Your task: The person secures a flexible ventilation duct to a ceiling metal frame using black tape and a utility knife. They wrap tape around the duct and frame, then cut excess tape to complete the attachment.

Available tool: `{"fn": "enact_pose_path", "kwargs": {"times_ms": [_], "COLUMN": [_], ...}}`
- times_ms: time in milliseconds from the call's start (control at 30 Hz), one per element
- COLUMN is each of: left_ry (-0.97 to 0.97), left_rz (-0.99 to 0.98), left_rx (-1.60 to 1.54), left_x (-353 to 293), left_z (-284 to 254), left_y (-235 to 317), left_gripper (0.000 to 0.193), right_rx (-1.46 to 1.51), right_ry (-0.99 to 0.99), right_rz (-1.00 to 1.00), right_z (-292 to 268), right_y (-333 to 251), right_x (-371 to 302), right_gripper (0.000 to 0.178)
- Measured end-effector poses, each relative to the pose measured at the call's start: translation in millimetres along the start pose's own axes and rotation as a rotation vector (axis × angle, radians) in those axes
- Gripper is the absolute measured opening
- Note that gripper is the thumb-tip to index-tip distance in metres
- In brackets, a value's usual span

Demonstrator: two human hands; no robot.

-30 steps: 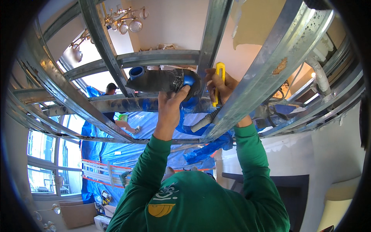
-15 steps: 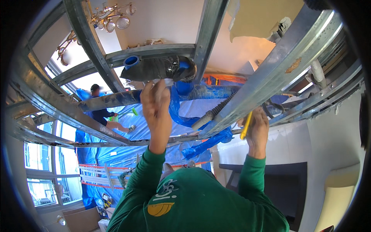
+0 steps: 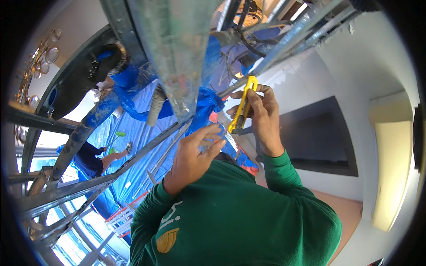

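Both hands are coming down and together since half a second ago, when the left was up at the grey duct and the right hung out wide with the knife. Now the right hand [image 3: 262, 116] is gripping the yellow utility knife [image 3: 242, 106] in a closed fist just below the galvanised steel stud [image 3: 177, 57], blade end pointing up toward the stud, thumb lying along the handle as if to work the slider. The left hand [image 3: 193, 155] is curling in just below and left of the knife, fingers bent and pressed onto a small pale strip [image 3: 224, 141]; what that strip is, I cannot tell. Both green-sleeved forearms are rising from below the stud, elbows bent, wrists cocked inward. Blue plastic sheeting [image 3: 133, 128] is draping behind the stud, and the grey duct [image 3: 84, 84] is sitting well left of it.
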State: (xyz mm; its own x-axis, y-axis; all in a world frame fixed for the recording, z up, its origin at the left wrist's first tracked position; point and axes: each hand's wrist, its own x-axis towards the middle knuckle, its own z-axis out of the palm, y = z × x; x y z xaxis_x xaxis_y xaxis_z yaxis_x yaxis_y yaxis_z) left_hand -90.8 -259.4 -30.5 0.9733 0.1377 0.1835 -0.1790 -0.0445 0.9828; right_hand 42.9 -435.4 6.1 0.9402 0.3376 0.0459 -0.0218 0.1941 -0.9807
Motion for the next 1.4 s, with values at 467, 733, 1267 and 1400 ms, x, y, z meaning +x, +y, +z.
{"fn": "enact_pose_path", "kwargs": {"times_ms": [467, 733, 1267, 1400], "left_ry": [-0.083, -0.147, -0.173, -0.128], "left_rz": [-0.346, -0.221, -0.114, -0.221], "left_rx": [-0.363, -0.053, 0.154, 0.335], "left_x": [31.7, 24.7, -0.8, -27.1], "left_z": [22.7, 28.8, -13.6, -70.6], "left_y": [-18.1, -15.9, -32.4, -15.1], "left_gripper": [0.034, 0.029, 0.041, 0.037], "right_rx": [0.040, -0.096, -0.089, 0.001], "right_ry": [-0.190, 0.023, -0.146, -0.040], "right_rz": [0.065, 0.053, -0.017, -0.019], "right_z": [-1.0, -4.7, 3.3, -5.8], "right_y": [37.3, 58.7, 50.4, 44.8], "right_x": [-55.3, -63.1, -11.5, 11.5], "right_gripper": [0.062, 0.032, 0.029, 0.026]}}
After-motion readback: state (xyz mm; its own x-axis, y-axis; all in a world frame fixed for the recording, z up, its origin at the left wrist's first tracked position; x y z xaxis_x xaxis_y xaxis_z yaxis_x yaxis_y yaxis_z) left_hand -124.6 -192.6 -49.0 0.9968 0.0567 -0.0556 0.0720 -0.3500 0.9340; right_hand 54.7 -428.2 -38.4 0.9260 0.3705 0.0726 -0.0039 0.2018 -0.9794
